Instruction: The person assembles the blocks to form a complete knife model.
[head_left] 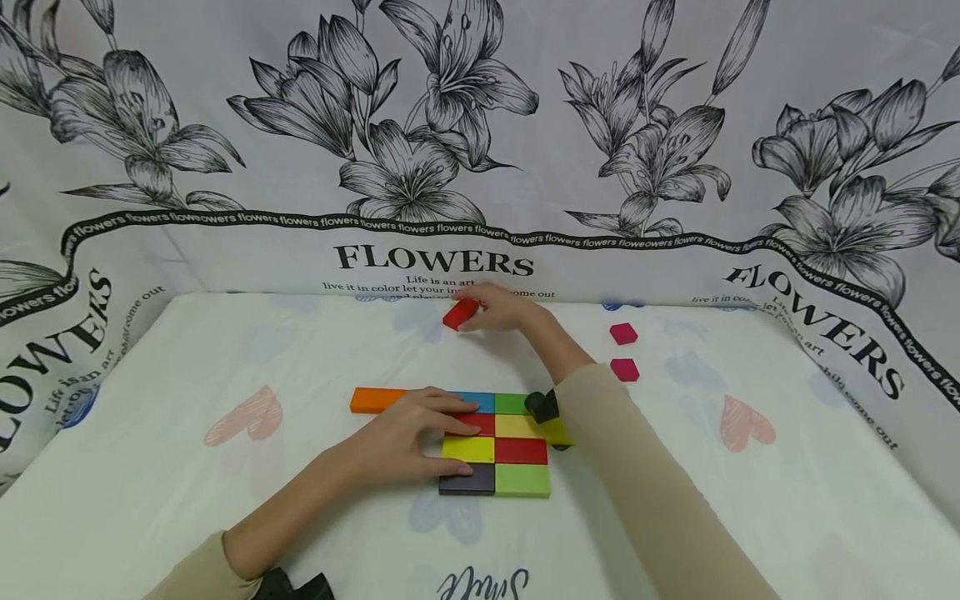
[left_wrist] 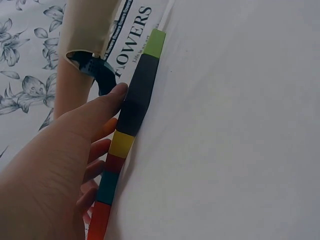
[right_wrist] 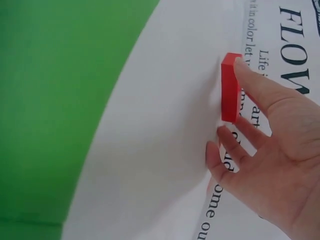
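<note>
Flat coloured blocks lie side by side in rows on the table. Among them are an orange block (head_left: pixel 377 400), a dark block (head_left: pixel 468 482), a light green block (head_left: pixel 522 482) and a yellow block (head_left: pixel 471 450). My left hand (head_left: pixel 408 442) rests over the left side of these rows, fingers extended, with its thumb (left_wrist: pixel 111 100) against the dark block's edge. Farther back, my right hand (head_left: pixel 498 308) pinches a red block (right_wrist: pixel 230 89) between thumb and fingers at the table's far edge. The block's flat side faces the thumb in the right wrist view.
Two red pieces (head_left: pixel 623 333) lie apart at the back right, one in front of the other. A black wrist mount (head_left: pixel 543 406) on the right arm overlaps the right end of the rows. Flower-printed cloth (head_left: pixel 442 125) rises behind the table.
</note>
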